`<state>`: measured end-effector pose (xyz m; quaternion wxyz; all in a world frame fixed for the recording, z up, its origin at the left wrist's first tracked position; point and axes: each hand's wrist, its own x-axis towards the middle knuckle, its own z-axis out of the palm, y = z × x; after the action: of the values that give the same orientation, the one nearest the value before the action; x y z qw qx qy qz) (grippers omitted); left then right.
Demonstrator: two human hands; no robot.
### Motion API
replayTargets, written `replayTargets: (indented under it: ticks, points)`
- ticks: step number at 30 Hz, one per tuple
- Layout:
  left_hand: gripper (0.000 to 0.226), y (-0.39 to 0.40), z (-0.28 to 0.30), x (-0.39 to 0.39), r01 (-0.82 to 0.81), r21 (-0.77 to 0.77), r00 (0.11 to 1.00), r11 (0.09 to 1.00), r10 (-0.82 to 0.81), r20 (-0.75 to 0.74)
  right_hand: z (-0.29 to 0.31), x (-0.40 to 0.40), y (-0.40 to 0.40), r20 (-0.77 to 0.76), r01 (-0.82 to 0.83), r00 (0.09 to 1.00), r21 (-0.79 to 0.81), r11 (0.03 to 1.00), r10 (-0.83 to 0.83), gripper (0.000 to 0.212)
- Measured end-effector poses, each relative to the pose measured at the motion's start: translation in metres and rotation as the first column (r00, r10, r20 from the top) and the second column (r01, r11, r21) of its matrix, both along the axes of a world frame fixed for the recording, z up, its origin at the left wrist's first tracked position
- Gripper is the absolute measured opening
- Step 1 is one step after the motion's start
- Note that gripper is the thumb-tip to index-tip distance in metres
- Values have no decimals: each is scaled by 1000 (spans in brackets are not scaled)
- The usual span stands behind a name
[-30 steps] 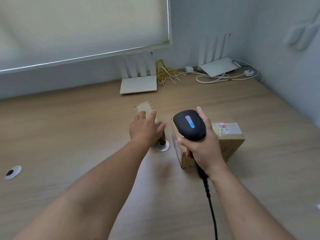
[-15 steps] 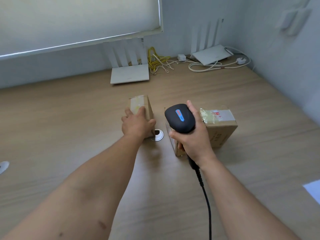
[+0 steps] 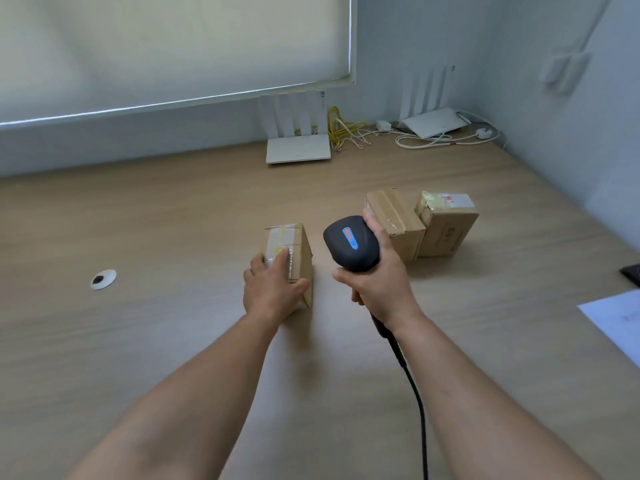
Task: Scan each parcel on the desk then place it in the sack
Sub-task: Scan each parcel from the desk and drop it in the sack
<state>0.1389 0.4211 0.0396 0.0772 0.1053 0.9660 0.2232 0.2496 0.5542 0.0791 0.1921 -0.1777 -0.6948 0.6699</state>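
My left hand (image 3: 272, 292) grips a small taped cardboard parcel (image 3: 294, 249) that rests on the wooden desk (image 3: 156, 341), fingers on its top and thumb round its near right corner. My right hand (image 3: 379, 289) holds a black corded barcode scanner (image 3: 351, 244) upright just right of that parcel. Behind the scanner lie two more parcels side by side: a taped brown box (image 3: 398, 220) and a box with a white label (image 3: 446, 223). No sack is in view.
Two white routers (image 3: 298, 150) (image 3: 433, 123) with yellow and white cables (image 3: 349, 133) stand along the back wall. A round cable grommet (image 3: 103, 279) sits at the left. A white sheet of paper (image 3: 620, 320) and a dark object (image 3: 632, 273) lie at the right edge.
My left hand has slid the small parcel toward me and off the grommet in the desk's middle. The view has shifted, and a second box now shows beside the labelled one.
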Motion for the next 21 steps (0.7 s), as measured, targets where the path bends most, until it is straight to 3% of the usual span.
replayTargets:
  ticks: [13, 18, 21]
  points:
    - [69, -221, -9, 97, -84, 132, 994, 988, 73, 87, -12, 66, -208, 63, -75, 995, 3, 997, 75, 93]
    - [72, -277, -15, 130, -104, 219, 980, 970, 62, 191, -12, 87, -256, 62, -104, 993, -1, 995, 103, 93]
    - [86, -295, -11, 143, -104, 304, 960, 947, 16, 279, -9, 94, -267, 48, -116, 992, 28, 993, 115, 94]
